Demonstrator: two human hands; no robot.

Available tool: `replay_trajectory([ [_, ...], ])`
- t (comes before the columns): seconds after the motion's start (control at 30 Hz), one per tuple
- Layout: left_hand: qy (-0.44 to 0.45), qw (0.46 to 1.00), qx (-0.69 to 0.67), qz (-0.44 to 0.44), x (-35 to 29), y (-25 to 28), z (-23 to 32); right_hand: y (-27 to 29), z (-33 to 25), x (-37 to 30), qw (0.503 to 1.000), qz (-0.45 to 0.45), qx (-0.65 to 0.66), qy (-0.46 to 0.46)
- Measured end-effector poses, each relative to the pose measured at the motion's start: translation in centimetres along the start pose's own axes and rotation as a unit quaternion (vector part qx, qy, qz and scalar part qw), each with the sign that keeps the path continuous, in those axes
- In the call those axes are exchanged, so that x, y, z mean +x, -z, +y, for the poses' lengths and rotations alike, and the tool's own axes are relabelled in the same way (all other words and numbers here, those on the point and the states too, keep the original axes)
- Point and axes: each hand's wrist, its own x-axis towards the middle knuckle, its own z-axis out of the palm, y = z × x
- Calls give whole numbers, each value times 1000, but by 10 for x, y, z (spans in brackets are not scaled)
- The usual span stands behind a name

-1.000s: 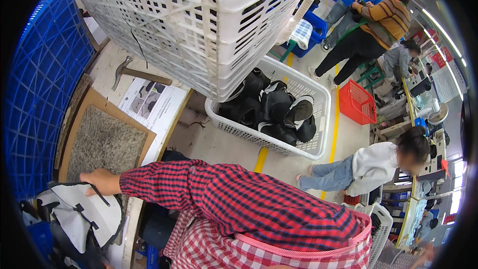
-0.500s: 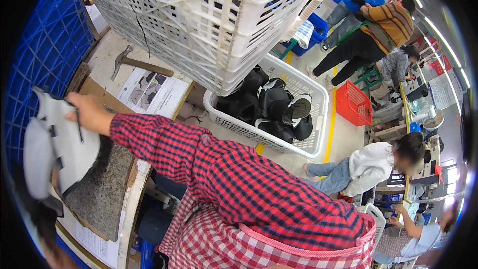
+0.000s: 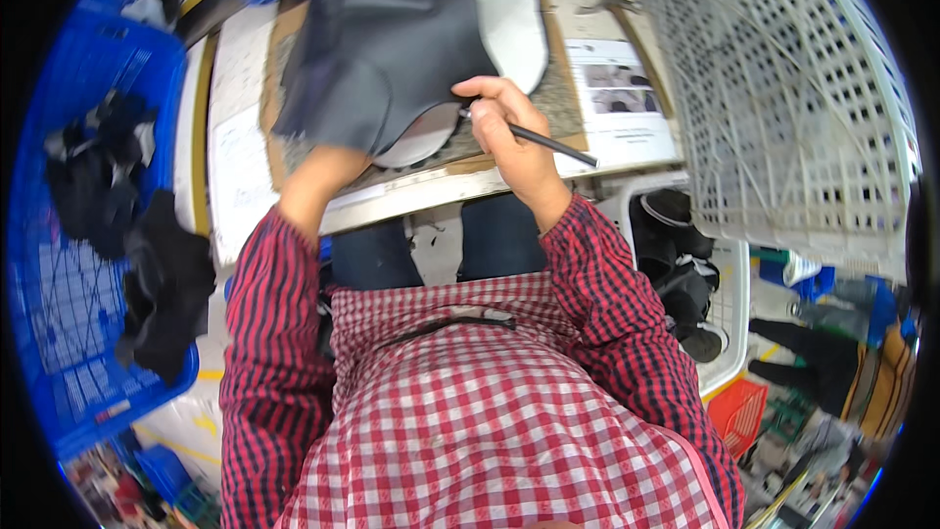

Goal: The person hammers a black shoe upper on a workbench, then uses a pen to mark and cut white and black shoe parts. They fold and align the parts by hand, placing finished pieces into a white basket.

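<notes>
A black leather-like shoe upper piece (image 3: 392, 49) lies over a speckled grey slab (image 3: 563, 103) on the workbench. My left hand (image 3: 338, 168) reaches beneath its near left edge; the fingers are hidden under it. At the piece's right edge, my right hand (image 3: 514, 142) is closed around a slim black pen-like tool (image 3: 556, 145), whose tip end is by the fingers. The right index finger touches or hovers at the black edge. Pale lining (image 3: 423, 137) shows below the curved cutout. A white piece (image 3: 509, 10) lies behind, partly covered.
Right of the slab are a printed sheet (image 3: 619, 103) and a hammer (image 3: 641, 49). A white crate (image 3: 783, 88) stands at the right, above a white basket (image 3: 729, 333) of black shoe parts. A blue crate (image 3: 59, 343) with black pieces is at the left.
The view has swung from the right back to the bench. My right hand was at the pale piece with a dark stick in it; now the black surface faces up and both hands are at it.
</notes>
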Motion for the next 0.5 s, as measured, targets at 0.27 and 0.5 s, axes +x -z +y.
replay_trajectory([
  [0.27,201,961,-67,-175,51,4,-24,-13,30,12,996,-73,-6,-52],
  [0.5,265,955,-32,-130,67,-37,-45,-38,36,30,964,27,-261,-34],
])
